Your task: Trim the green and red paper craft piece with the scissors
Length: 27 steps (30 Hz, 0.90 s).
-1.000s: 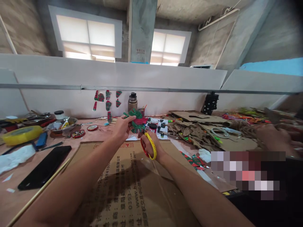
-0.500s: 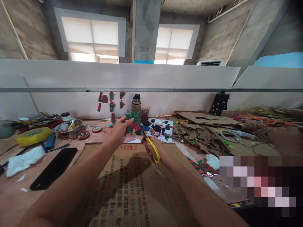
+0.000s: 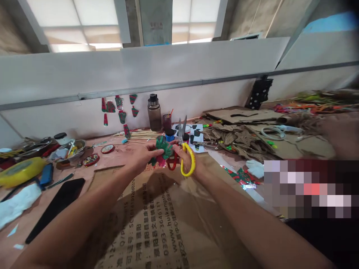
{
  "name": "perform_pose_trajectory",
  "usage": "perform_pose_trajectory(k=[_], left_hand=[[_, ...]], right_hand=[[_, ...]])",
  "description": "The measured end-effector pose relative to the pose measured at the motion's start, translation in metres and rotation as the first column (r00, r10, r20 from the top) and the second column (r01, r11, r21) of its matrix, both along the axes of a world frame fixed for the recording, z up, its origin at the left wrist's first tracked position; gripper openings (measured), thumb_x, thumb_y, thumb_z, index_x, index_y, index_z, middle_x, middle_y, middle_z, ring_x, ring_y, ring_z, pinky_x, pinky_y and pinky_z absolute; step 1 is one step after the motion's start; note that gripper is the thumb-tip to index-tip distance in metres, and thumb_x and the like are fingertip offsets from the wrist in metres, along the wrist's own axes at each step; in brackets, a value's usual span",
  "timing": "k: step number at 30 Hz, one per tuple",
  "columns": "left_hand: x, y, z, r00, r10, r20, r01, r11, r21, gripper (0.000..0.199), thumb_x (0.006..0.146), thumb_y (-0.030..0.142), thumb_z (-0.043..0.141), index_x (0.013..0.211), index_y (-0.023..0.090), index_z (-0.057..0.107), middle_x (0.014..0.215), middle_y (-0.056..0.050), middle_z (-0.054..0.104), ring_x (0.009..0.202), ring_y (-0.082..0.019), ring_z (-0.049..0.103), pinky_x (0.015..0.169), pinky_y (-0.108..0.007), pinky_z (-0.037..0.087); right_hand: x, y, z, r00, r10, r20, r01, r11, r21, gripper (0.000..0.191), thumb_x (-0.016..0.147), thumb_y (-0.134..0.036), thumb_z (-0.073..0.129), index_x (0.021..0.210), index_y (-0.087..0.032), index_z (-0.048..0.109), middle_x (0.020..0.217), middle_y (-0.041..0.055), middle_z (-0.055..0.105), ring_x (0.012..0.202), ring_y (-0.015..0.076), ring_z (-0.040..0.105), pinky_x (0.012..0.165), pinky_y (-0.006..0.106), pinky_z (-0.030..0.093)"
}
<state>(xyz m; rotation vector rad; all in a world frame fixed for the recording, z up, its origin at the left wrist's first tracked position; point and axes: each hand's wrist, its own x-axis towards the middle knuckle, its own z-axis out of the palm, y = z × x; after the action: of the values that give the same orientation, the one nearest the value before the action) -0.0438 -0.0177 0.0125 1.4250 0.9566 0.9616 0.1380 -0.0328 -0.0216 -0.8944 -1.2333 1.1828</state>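
My left hand point(image 3: 141, 156) pinches a cut-out point(image 3: 165, 147) with green, jagged strips and a red and green part below. Its fingers hide some of the edge. In my right hand point(image 3: 183, 154) is a pair of scissors point(image 3: 192, 164) with a yellow and a red handle loop. The blades point up and stand apart, with nothing visible between them. My right fingertips are close beside the cut-out; whether they touch it I cannot tell. Both hands are above the far edge of a printed cardboard sheet point(image 3: 207, 198).
Red and green pieces point(image 3: 122, 116) hang on the white partition. A bottle point(image 3: 155, 117), a cup point(image 3: 167, 122) and paint jars stand behind my hands. Brown cardboard scraps point(image 3: 232, 136) lie right, a black phone-like slab point(image 3: 60, 203) and yellow tape roll point(image 3: 24, 172) left. Another person's arm is at far right.
The scissors have moved away from the cut-out and swung upright, blades upward. My right hand has turned, and the cut-out is now lower in view. The camera has tilted down.
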Motion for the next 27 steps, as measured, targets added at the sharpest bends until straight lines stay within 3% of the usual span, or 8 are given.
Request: perform_pose_trajectory(k=[4,6,8,11,16,20,23,27], left_hand=[[0.004,0.008,0.000,0.999,-0.046,-0.011,0.046,0.998,-0.048,0.034,0.059,0.038,0.093,0.077,0.015,0.075,0.068,-0.003,0.070,0.058,-0.013,0.059,0.058,-0.026,0.043],[0.006,0.007,-0.001,0.988,0.040,0.148,-0.024,0.994,-0.104,0.039,0.057,0.035,0.094,0.084,0.016,0.074,0.076,-0.003,0.072,0.063,-0.014,0.063,0.060,-0.026,0.048],[0.008,0.002,-0.001,0.925,0.143,0.351,-0.081,0.979,-0.185,0.041,0.057,0.033,0.094,0.089,0.017,0.072,0.082,-0.001,0.073,0.068,-0.014,0.066,0.064,-0.026,0.053],[0.012,-0.008,-0.005,0.834,0.184,0.520,-0.048,0.963,-0.264,0.039,0.060,0.029,0.093,0.089,0.018,0.069,0.083,-0.001,0.074,0.070,-0.014,0.068,0.069,-0.027,0.057],[0.018,-0.021,-0.014,0.838,0.177,0.517,-0.061,0.970,-0.234,0.041,0.056,0.023,0.096,0.083,0.017,0.065,0.082,-0.003,0.075,0.068,-0.014,0.068,0.067,-0.027,0.055],[0.018,-0.024,-0.018,0.830,0.247,0.500,-0.145,0.961,-0.235,0.039,0.053,0.021,0.097,0.077,0.015,0.066,0.075,-0.002,0.072,0.062,-0.012,0.064,0.062,-0.024,0.050],[0.014,-0.022,-0.011,0.760,0.343,0.552,-0.229,0.936,-0.266,0.040,0.051,0.017,0.096,0.075,0.015,0.065,0.073,0.001,0.071,0.060,-0.010,0.063,0.059,-0.022,0.049],[0.009,-0.013,0.022,0.693,0.389,0.607,-0.297,0.921,-0.252,0.038,0.051,0.010,0.093,0.074,0.015,0.064,0.066,0.004,0.067,0.056,-0.008,0.059,0.058,-0.022,0.047]], right_hand=[[0.007,0.004,0.001,0.991,-0.104,0.089,0.094,0.990,0.110,0.040,0.070,-0.047,0.078,0.094,-0.021,0.060,0.089,0.0044,0.068,0.075,0.0196,0.064,0.069,0.035,0.057],[0.008,0.004,0.001,0.987,-0.147,0.062,0.139,0.983,0.124,0.041,0.070,-0.045,0.077,0.097,-0.022,0.059,0.089,0.0031,0.066,0.073,0.0183,0.063,0.066,0.034,0.057],[0.008,0.004,0.002,0.984,-0.180,0.008,0.178,0.978,0.104,0.042,0.069,-0.045,0.075,0.100,-0.022,0.057,0.089,0.0018,0.064,0.071,0.0175,0.062,0.065,0.034,0.056],[0.006,0.000,0.002,0.976,-0.215,-0.040,0.218,0.972,0.087,0.044,0.071,-0.046,0.073,0.103,-0.022,0.054,0.086,0.0001,0.062,0.070,0.0168,0.060,0.066,0.034,0.056],[0.002,-0.007,0.004,0.975,-0.218,0.041,0.211,0.968,0.138,0.040,0.075,-0.043,0.071,0.105,-0.023,0.054,0.086,0.0009,0.062,0.068,0.0174,0.060,0.064,0.034,0.055],[-0.004,-0.012,0.005,0.996,-0.091,0.007,0.089,0.985,0.149,0.043,0.078,-0.047,0.073,0.106,-0.024,0.049,0.076,-0.0032,0.057,0.057,0.0150,0.056,0.055,0.031,0.051],[-0.008,-0.013,0.004,1.000,-0.015,-0.002,0.015,0.989,0.149,0.041,0.082,-0.052,0.069,0.106,-0.024,0.049,0.075,-0.0032,0.056,0.057,0.0155,0.055,0.052,0.030,0.048],[-0.010,-0.011,-0.005,0.995,-0.007,0.097,-0.008,0.989,0.149,0.035,0.080,-0.047,0.068,0.102,-0.025,0.054,0.081,0.0000,0.058,0.070,0.0179,0.055,0.062,0.031,0.048]])
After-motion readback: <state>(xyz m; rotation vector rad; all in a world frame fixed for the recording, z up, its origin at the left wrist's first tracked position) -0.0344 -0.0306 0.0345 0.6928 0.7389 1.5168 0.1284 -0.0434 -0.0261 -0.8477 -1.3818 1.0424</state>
